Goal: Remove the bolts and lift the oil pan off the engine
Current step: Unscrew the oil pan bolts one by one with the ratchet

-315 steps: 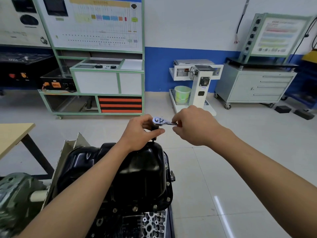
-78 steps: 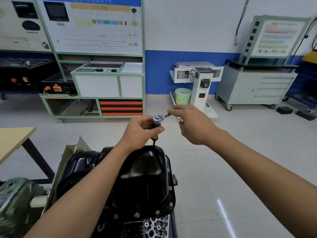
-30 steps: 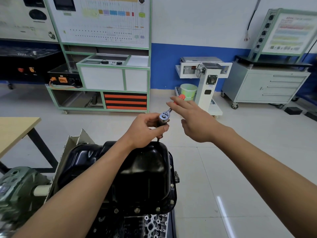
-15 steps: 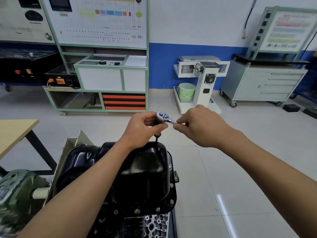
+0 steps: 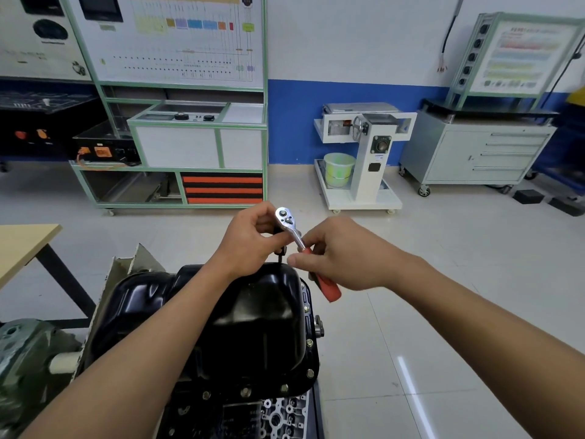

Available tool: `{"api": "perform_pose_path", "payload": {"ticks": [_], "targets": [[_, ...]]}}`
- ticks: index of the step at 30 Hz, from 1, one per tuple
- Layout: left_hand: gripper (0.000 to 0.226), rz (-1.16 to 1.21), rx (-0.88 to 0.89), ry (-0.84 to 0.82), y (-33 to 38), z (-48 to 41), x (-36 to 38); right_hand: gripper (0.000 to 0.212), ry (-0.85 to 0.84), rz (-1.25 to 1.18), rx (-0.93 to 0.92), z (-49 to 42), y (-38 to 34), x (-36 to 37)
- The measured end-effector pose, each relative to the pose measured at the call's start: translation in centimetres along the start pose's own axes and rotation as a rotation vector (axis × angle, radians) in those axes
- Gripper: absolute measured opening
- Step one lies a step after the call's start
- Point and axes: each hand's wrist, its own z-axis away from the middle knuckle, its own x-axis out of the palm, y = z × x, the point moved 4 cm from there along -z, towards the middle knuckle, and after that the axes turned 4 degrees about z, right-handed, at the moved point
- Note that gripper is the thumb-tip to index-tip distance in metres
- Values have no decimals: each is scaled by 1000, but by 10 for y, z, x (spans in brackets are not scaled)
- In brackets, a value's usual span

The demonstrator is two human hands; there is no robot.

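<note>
Engine (image 5: 275, 416): at the near edge, pale castings showing beneath the pan.
Oil pan (image 5: 253, 327): black, bottom-up on the engine, its flange seated against the block; it lies below and nearer than both hands.
Bolts (image 5: 310, 372): a row of heads sits in the flange along the near and right edges.
Left hand (image 5: 250, 242): above the pan's far end, fingers curled round the tool just under its head.
Ratchet (image 5: 286, 217): chrome head at the left fingertips; a black extension (image 5: 280, 256) drops to the pan's far rim, where its tip is hidden; the red handle slants near and right.
Right hand (image 5: 342, 255): just right of the left hand, gripping the handle, whose red end juts out below the palm.
Table (image 5: 19, 245): wooden, at the left.
Bucket (image 5: 338, 169): pale green, on the base of a white stand (image 5: 373, 160), far centre-right; contents cannot be seen.
Cabinet (image 5: 474, 153): grey, on castors, far right, drawers closed.
Trainer board (image 5: 177, 90): green-framed, far left.
</note>
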Motion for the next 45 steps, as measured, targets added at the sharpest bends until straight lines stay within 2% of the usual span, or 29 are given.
{"api": "perform_pose_path", "payload": {"ticks": [4, 7, 9, 11, 13, 17, 20, 23, 26, 29, 35, 41, 45], "targets": [[16, 17, -26, -21, -2, -2, 1, 25, -92, 131, 52, -7, 2, -16], [19, 14, -18, -57, -1, -2, 2, 21, -98, 341, 73, -13, 2, -27], [20, 26, -34, -69, -2, -2, 3, 14, -32, 544, 76, -18, 2, -34], [10, 27, -64, -84, -4, -2, 3, 14, 81, 705, 49, -24, 1, -37], [19, 21, -95, -91, -5, -2, 2, 18, 154, 765, 37, -29, 3, -35], [11, 42, -129, -120, -2, 0, 4, 39, 212, 699, -3, -39, 15, -29], [9, 69, -147, -134, -1, 1, 5, 57, 169, 572, -30, -44, 23, -23], [9, 78, -152, -137, -1, 1, 6, 65, 132, 511, -39, -43, 27, -18], [16, 73, -151, -110, -2, 0, 6, 59, 151, 516, -31, -40, 28, -19], [16, 59, -155, -79, -2, 0, 5, 44, 188, 556, -28, -35, 22, -25], [23, 59, -122, -35, -1, -1, 4, 23, 176, 676, 64, -21, 10, -38], [25, 54, -107, -41, -3, -2, 4, 14, 81, 484, 78, -5, 1, -37], [28, 47, -87, -54, -3, -2, 4, 23, 28, 390, 72, -4, -3, -30]]}}
